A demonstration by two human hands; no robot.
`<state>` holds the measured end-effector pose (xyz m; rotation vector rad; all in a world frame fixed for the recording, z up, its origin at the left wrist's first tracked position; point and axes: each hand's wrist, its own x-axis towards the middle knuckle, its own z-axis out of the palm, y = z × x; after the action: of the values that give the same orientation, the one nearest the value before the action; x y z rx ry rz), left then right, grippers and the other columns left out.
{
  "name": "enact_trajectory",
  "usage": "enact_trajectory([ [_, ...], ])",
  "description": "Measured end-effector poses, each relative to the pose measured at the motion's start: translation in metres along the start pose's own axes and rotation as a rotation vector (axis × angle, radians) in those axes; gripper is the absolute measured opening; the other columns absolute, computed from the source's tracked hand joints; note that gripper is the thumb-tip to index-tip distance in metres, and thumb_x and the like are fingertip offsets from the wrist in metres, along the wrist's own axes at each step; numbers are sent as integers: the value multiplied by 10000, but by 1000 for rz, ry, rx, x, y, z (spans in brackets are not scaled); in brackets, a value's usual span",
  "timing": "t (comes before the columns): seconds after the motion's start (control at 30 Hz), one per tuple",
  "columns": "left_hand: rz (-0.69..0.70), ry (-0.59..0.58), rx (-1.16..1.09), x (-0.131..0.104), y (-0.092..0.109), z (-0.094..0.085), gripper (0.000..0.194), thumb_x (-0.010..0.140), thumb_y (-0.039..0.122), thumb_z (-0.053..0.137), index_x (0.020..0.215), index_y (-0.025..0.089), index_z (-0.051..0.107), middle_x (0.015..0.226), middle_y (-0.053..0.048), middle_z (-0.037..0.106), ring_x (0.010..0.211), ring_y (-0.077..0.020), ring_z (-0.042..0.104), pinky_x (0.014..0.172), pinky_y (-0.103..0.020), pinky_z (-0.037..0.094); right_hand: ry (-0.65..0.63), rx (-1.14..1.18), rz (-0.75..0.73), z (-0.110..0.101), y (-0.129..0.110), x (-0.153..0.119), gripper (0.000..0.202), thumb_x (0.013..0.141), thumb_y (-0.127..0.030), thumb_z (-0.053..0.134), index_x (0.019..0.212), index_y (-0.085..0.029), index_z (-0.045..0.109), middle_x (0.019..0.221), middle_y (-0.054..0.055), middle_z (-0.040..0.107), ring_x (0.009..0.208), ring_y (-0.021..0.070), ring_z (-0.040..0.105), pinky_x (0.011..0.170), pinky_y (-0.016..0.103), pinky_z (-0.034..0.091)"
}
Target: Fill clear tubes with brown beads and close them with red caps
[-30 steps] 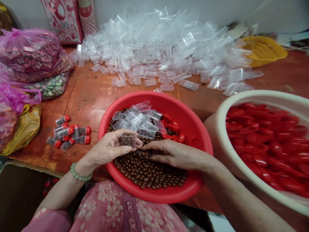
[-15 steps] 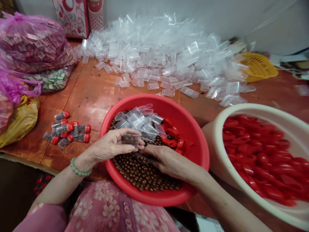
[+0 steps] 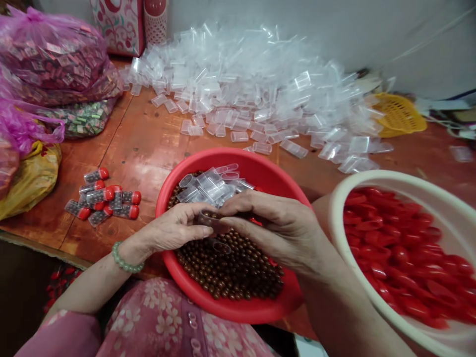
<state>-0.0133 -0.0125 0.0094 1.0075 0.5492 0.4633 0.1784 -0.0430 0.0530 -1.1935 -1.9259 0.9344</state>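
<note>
Left grip (image 3: 174, 228) around container (image 3: 206, 220) of beads (image 3: 212, 214)

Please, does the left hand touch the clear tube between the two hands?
Touching. The head view shows the left hand pinching the tube, with its thumb across the tube's near side.

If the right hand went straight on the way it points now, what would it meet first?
The right hand would probably meet the clear tube in the left hand first; the two look very close, and contact is hard to tell.
</note>
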Motion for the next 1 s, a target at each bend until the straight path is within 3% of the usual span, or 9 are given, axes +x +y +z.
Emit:
enact_trajectory([
  [0.13, -26, 3, -49, 1, -3, -1, 148, 770, 135, 667, 916, 147, 649, 828, 3, 645, 795, -109, 580, 832, -258, 445, -15, -79, -78, 6, 8, 3, 48, 855, -150, 649, 837, -183, 677, 771, 13, 634, 708, 107, 602, 649, 233, 485],
  [0.33, -32, -13, -164, 2, -8, -2, 170, 771, 175, 690, 933, 153, 642, 860, -15, 664, 818, -112, 608, 835, -260, 452, -23, 28, -1, 1, 14, 2, 111, 863, -171, 644, 823, -237, 724, 769, 3, 658, 729, 112, 614, 679, 238, 500],
  [0.43, -6, -11, -207, 0, -7, -3, 222, 772, 238, 715, 970, 166, 645, 899, -35, 686, 860, -129, 633, 830, -266, 463, 66, 142, 69, -1, 14, -1, 137, 854, -168, 649, 888, -269, 736, 791, -5, 679, 750, 112, 633, 685, 224, 511],
  [0.6, 43, 30, -150, -5, -6, 0, 199, 750, 251, 745, 910, 164, 667, 856, -30, 693, 832, -123, 639, 845, -266, 464, 228, 211, 186, 0, 19, -19, 119, 841, -195, 655, 904, -254, 736, 756, -4, 656, 609, 95, 590, 520, 200, 466],
  [0.7, 12, 20, -106, -5, -6, 2, 185, 750, 236, 738, 900, 156, 664, 829, -25, 688, 797, -114, 634, 805, -248, 469, 160, 133, 210, 2, 28, -30, 87, 848, -214, 650, 887, -237, 724, 763, 3, 671, 654, 113, 617, 579, 219, 494],
  [0.8, 31, 80, -65, -5, -2, 5, 180, 752, 225, 727, 902, 157, 653, 824, -12, 674, 768, -102, 620, 751, -225, 463, 44, -26, 215, 4, 35, -38, 99, 882, -213, 607, 917, -221, 699, 805, 15, 682, 741, 130, 637, 702, 250, 514],
  [1.0, 109, 114, 245, -7, 14, 5, 92, 810, 188, 670, 897, 159, 670, 876, -18, 677, 834, -113, 614, 792, -226, 460, -138, -291, 295, 7, 37, -53, 162, 943, -193, 501, 950, -174, 661, 889, 58, 664, 816, 160, 635, 770, 294, 506],
])
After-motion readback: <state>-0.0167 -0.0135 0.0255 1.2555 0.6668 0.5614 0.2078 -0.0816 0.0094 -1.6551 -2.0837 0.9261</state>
